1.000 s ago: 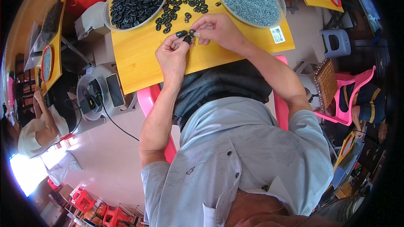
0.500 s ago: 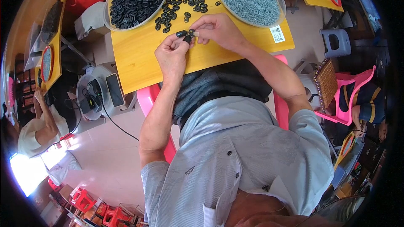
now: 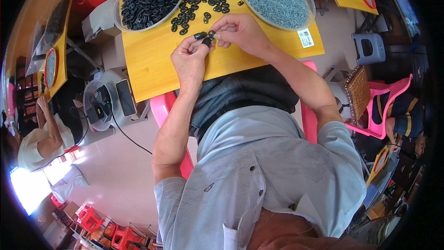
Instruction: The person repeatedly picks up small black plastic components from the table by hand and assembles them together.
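Left hand (image 3: 189,58) and right hand (image 3: 240,32) meeting over counter (image 3: 152,65), fingertips of both pinched on small black part (image 3: 203,37), long axis running left–right between both grips.

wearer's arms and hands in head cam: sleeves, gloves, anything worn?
Both forearms are bare from above the elbow down. The left hand and right hand wear no gloves; no watch, ring or band is visible. The person wears a light grey-blue short-sleeved shirt with dark buttons; its sleeves end on the upper arms. No cables or markings show on the arms.
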